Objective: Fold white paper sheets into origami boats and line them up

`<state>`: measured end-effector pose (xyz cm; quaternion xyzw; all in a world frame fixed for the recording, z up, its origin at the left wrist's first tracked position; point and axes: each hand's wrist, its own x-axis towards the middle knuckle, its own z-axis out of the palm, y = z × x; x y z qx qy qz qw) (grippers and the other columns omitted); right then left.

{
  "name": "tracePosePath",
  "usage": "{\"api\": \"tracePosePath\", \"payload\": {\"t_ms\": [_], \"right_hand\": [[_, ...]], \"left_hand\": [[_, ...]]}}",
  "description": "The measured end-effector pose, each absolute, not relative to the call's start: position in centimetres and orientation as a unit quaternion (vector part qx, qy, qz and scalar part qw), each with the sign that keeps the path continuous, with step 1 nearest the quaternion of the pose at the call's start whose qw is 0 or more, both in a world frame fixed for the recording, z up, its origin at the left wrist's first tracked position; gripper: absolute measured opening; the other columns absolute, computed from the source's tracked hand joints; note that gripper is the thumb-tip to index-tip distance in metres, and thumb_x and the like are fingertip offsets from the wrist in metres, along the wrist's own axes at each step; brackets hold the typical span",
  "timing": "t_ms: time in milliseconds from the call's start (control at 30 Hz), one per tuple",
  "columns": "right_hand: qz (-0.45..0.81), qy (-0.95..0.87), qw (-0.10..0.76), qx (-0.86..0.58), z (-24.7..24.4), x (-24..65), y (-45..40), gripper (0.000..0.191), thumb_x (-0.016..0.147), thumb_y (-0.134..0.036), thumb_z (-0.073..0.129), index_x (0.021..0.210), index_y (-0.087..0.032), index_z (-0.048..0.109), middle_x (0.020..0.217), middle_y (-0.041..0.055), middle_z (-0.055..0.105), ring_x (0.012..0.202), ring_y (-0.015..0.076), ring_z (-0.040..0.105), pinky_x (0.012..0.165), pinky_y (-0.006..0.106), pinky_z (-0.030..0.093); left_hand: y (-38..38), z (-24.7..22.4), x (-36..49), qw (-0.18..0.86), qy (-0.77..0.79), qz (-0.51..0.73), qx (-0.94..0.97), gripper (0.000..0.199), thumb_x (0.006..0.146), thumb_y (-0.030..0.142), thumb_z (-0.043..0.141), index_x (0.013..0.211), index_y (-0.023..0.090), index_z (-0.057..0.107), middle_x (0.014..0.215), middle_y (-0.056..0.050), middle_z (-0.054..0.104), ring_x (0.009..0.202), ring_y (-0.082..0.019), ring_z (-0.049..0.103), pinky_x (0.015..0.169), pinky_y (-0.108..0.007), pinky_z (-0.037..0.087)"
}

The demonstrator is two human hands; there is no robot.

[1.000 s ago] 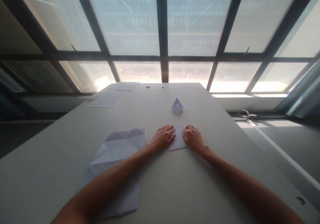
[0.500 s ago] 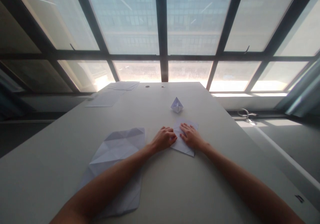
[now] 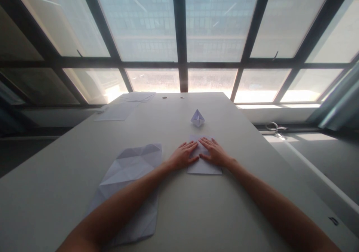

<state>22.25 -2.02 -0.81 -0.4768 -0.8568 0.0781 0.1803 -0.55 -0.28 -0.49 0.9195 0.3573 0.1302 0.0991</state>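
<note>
Paper (image 3: pixel 206 169) lies folded and flat beneath the fingers

Both hands rest on the paper, palms down. The left hand (image 3: pixel 183 155) has its fingers stretched out over the left part of it; the right hand (image 3: pixel 213 152) has its fingers spread across the middle and right. Neither hand grips anything. The thumbs point at each other and come close, near the paper's centre, and the fingertips of the two hands nearly meet above them.

As for progress, the paper looks already folded down into a small piece with a straight near edge, which shows on the near side of the fingers. It lies flat and has not been opened into a standing shape. The hands cover much of it, so I cannot tell how many folds are done or how many remain.

Just beyond the fingertips stands a small boat (image 3: pixel 198 118) of folded paper, which appears finished. To the left of the left fingers, partly under the forearm, is a larger creased sheet (image 3: pixel 136 166), spread open with fold lines across it. Far beyond the fingers on the left lie flat sheets (image 3: pixel 116 112), some overlapping. All rest on the white table (image 3: pixel 185 214).

I can make out no container; whether the boat is hollow cannot be told.
</note>
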Motion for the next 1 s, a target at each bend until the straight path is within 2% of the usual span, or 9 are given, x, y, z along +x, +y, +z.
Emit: {"api": "tracePosePath", "payload": {"t_ms": [67, 167, 267, 500, 800, 1000], "right_hand": [[0.056, -0.830, 0.181, -0.525, -1.0, 22.5, -1.7, 0.065, 0.091, -0.047, 0.054, 0.147, -0.017, 0.039, 0.152, 0.0138, 0.039, 0.144, 0.0254, 0.027, 0.118, 0.048, 0.012], [0.059, -0.821, 0.176, -0.540, -1.3, 22.9, -1.4, 0.061, 0.092, -0.046, 0.052, 0.144, -0.017, 0.044, 0.150, 0.0142, 0.041, 0.142, 0.0246, 0.032, 0.117, 0.048, 0.016], [0.071, -0.841, 0.163, -0.511, -1.1, 23.3, -1.3, 0.062, 0.091, -0.048, 0.053, 0.145, -0.018, 0.043, 0.153, 0.0135, 0.037, 0.143, 0.0242, 0.030, 0.117, 0.047, 0.018], [0.082, -0.849, 0.145, -0.501, -0.4, 23.4, -1.7, 0.067, 0.091, -0.052, 0.053, 0.147, -0.019, 0.040, 0.154, 0.0135, 0.034, 0.144, 0.0258, 0.027, 0.117, 0.051, 0.015], [0.076, -0.843, 0.150, -0.510, -0.2, 23.2, -1.6, 0.063, 0.088, -0.052, 0.058, 0.142, -0.023, 0.047, 0.151, 0.0134, 0.040, 0.141, 0.0285, 0.033, 0.115, 0.057, 0.014], [0.067, -0.832, 0.192, -0.517, -0.3, 23.2, -1.6, 0.052, 0.087, -0.051, 0.062, 0.132, -0.026, 0.058, 0.140, 0.0103, 0.055, 0.132, 0.0275, 0.046, 0.115, 0.057, 0.011]], "left_hand": [[-0.2, -0.5, -0.6, 0.092, 0.375, 0.120, 0.914, 0.062, 0.096, 0.051, 0.044, 0.149, 0.020, 0.035, 0.154, -0.009, 0.035, 0.144, -0.022, 0.029, 0.119, -0.041, 0.019], [-0.1, -0.5, -0.6, 0.088, 0.388, 0.109, 0.911, 0.060, 0.097, 0.050, 0.040, 0.149, 0.020, 0.035, 0.155, -0.008, 0.034, 0.145, -0.022, 0.026, 0.119, -0.042, 0.017], [0.1, -0.5, -0.8, 0.092, 0.391, 0.104, 0.910, 0.062, 0.097, 0.052, 0.040, 0.150, 0.020, 0.034, 0.156, -0.009, 0.032, 0.146, -0.022, 0.025, 0.119, -0.041, 0.017], [0.5, -0.7, -1.0, 0.104, 0.405, 0.103, 0.903, 0.068, 0.093, 0.056, 0.046, 0.150, 0.020, 0.034, 0.156, -0.010, 0.030, 0.146, -0.023, 0.025, 0.118, -0.041, 0.016], [0.6, -0.3, -1.0, 0.109, 0.415, 0.117, 0.895, 0.069, 0.090, 0.057, 0.052, 0.148, 0.022, 0.039, 0.153, -0.008, 0.037, 0.143, -0.024, 0.031, 0.118, -0.040, 0.021], [0.5, -0.2, -1.0, 0.102, 0.427, 0.156, 0.885, 0.064, 0.087, 0.055, 0.059, 0.141, 0.021, 0.051, 0.144, -0.009, 0.050, 0.135, -0.026, 0.043, 0.113, -0.039, 0.031]]}}
